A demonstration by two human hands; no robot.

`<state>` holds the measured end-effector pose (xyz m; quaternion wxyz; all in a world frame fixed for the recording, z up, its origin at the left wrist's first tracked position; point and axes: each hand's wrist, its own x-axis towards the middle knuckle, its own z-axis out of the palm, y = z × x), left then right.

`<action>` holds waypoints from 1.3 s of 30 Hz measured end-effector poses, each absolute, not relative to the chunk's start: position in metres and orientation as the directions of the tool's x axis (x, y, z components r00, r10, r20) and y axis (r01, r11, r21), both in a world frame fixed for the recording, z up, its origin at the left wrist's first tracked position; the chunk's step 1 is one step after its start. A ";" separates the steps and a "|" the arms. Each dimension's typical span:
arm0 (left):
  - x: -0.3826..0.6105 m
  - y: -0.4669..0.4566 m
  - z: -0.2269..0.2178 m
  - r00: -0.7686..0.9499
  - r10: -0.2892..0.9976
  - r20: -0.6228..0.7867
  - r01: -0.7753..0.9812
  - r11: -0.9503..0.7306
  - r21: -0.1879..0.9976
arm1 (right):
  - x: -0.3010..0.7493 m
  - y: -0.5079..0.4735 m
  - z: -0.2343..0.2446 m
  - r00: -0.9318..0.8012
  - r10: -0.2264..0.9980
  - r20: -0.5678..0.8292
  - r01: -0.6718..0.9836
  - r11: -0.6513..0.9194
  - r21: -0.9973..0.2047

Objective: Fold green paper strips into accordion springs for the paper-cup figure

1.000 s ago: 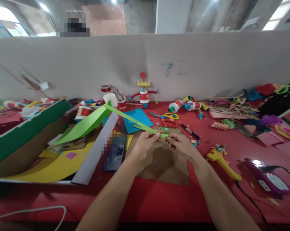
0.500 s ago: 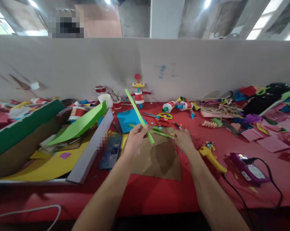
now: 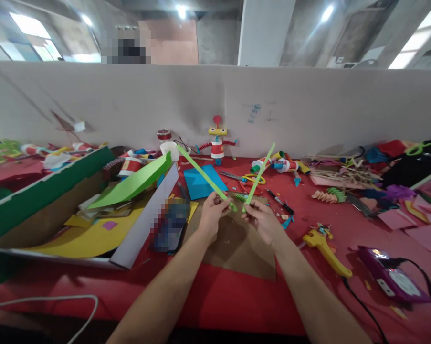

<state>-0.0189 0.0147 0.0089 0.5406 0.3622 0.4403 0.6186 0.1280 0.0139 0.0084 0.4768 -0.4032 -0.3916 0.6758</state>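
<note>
My left hand (image 3: 212,214) pinches a light green paper strip (image 3: 199,170) near its lower end; the strip slants up and to the left. A second green paper strip (image 3: 261,171) is pinched in my right hand (image 3: 261,217) and slants up to the right. The two lower ends are close together but apart. Both hands are above a brown cardboard sheet (image 3: 244,258). Just beyond the fingers lies a small folded green paper spring (image 3: 241,197). A blue paper sheet (image 3: 201,184) lies behind my left hand.
On the left stands an open box (image 3: 147,215) of coloured paper, with a phone (image 3: 172,227) beside it. Scissors (image 3: 254,178) and a paper-cup figure (image 3: 217,149) are at the back. A yellow glue gun (image 3: 324,248) and a purple power unit (image 3: 390,277), both corded, lie right.
My right hand has lifted its green strip off the level and turned it upright, bringing it nearer my left hand. My left hand still holds its strip. The camera view has shifted slightly left.
</note>
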 end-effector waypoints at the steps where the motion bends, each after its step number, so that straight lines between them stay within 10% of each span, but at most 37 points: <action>1: -0.019 0.015 0.007 -0.146 0.988 -0.046 -0.366 -0.010 0.931 | 0.123 0.012 0.007 -0.225 0.959 -0.171 -0.339 -0.242 -0.909; 29: -0.010 0.007 0.000 -0.069 0.985 -0.158 -0.293 0.131 0.947 | 0.114 0.009 -0.010 -0.079 0.996 -0.031 -0.084 -0.037 -0.996; 39: -0.023 0.010 0.011 -0.232 0.968 -0.098 -0.255 0.037 0.966 | 0.155 0.036 -0.022 -0.012 0.989 0.148 0.512 0.133 -0.848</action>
